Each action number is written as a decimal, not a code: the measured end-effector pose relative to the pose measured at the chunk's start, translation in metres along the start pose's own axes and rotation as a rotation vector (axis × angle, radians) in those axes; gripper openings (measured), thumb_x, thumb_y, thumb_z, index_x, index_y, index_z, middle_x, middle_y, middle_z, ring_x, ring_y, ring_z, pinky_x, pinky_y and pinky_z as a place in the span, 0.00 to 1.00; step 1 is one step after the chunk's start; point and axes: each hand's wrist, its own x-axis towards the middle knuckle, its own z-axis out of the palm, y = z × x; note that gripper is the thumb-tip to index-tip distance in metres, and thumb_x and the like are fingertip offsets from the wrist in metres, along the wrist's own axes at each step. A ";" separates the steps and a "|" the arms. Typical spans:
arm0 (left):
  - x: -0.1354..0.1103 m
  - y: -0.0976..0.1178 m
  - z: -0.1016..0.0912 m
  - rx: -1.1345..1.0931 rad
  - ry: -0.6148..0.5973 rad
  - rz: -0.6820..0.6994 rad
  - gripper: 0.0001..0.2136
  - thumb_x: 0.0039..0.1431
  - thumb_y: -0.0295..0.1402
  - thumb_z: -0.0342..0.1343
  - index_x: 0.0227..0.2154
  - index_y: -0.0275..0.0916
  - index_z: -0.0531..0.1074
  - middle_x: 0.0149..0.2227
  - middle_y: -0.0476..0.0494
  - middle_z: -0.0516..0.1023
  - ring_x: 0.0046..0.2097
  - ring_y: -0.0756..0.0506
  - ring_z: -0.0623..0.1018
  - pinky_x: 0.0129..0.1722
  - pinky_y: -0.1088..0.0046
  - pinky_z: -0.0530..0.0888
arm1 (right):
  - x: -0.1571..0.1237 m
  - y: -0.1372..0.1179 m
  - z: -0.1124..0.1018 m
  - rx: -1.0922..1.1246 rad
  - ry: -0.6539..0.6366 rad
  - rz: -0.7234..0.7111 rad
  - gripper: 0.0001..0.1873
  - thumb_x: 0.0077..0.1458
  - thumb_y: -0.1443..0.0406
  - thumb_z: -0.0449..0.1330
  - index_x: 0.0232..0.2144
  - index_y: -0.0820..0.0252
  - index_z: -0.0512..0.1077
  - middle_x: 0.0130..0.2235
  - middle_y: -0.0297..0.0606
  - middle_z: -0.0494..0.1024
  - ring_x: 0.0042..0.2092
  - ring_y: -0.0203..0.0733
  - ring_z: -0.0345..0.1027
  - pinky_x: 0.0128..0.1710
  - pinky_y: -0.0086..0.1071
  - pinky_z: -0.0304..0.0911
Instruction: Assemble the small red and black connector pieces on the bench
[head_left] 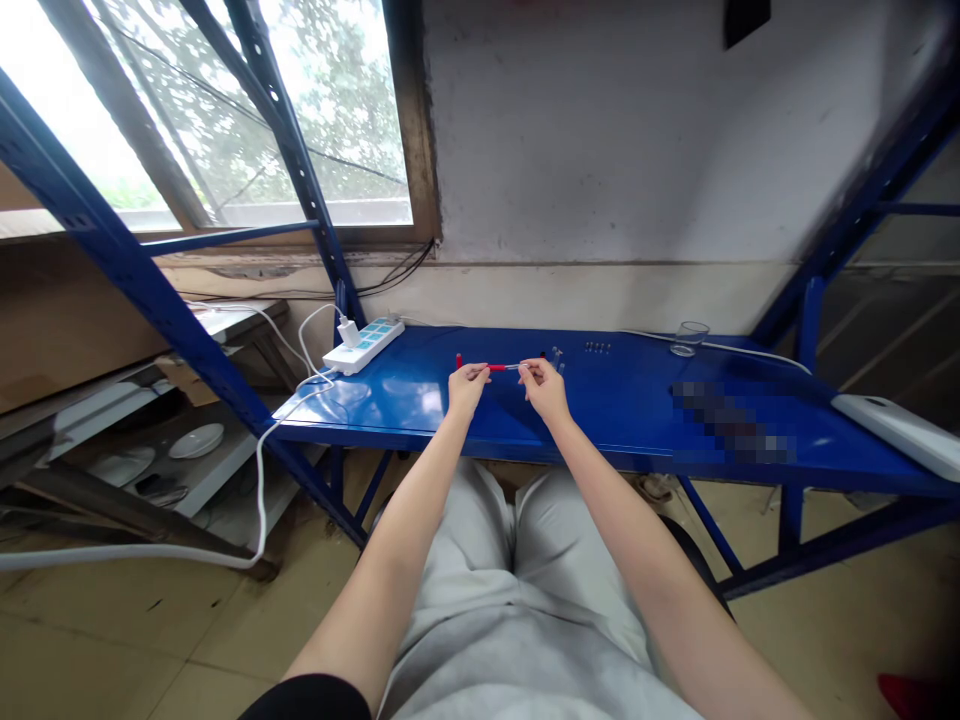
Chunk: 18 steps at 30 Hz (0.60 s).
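Observation:
My left hand [468, 387] is closed, pinching the red part of a slim pen [496, 368] above the blue table. From the other side my closed right hand [545, 388] grips its pale, silvery or clear end, so the pen lies level between my fingertips. Just beyond my left hand a small red piece [459, 360] stands out against the tabletop. Behind my right hand are some small clear pieces [556, 354], partly hidden. Farther right, several tiny pale parts [598, 347] lie in a row.
The blue table [405, 400] spans the front. A white power strip [364, 345] with a plug and cable occupies its left end. Toward the back right stands a clear glass [688, 339]. A blurred dark object [724, 420] and a white device [900, 430] lie at right.

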 end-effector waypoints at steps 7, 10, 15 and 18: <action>-0.001 0.003 0.000 -0.029 0.015 -0.038 0.10 0.47 0.34 0.59 0.31 0.33 0.74 0.29 0.42 0.78 0.29 0.47 0.78 0.35 0.71 0.72 | -0.001 -0.002 -0.002 -0.046 0.010 -0.044 0.20 0.52 0.51 0.53 0.39 0.58 0.69 0.26 0.34 0.70 0.21 0.32 0.60 0.21 0.27 0.60; -0.001 0.004 0.000 -0.037 0.016 -0.054 0.09 0.47 0.34 0.59 0.31 0.33 0.74 0.29 0.42 0.78 0.29 0.47 0.78 0.35 0.71 0.72 | -0.001 0.000 -0.002 -0.062 0.005 -0.044 0.20 0.52 0.51 0.53 0.39 0.58 0.70 0.26 0.34 0.70 0.22 0.33 0.61 0.22 0.28 0.60; -0.002 0.005 -0.001 -0.041 0.003 -0.058 0.09 0.46 0.32 0.60 0.30 0.33 0.74 0.29 0.41 0.78 0.29 0.47 0.78 0.36 0.70 0.72 | 0.001 0.004 -0.002 -0.052 0.016 -0.064 0.19 0.51 0.53 0.54 0.38 0.60 0.70 0.25 0.35 0.70 0.22 0.33 0.60 0.21 0.27 0.59; -0.002 0.005 -0.001 -0.065 0.005 -0.062 0.09 0.46 0.33 0.60 0.30 0.33 0.74 0.28 0.41 0.78 0.29 0.47 0.78 0.37 0.69 0.72 | 0.001 0.004 -0.002 -0.039 0.011 -0.061 0.18 0.51 0.53 0.54 0.37 0.60 0.70 0.25 0.35 0.70 0.22 0.33 0.60 0.21 0.27 0.58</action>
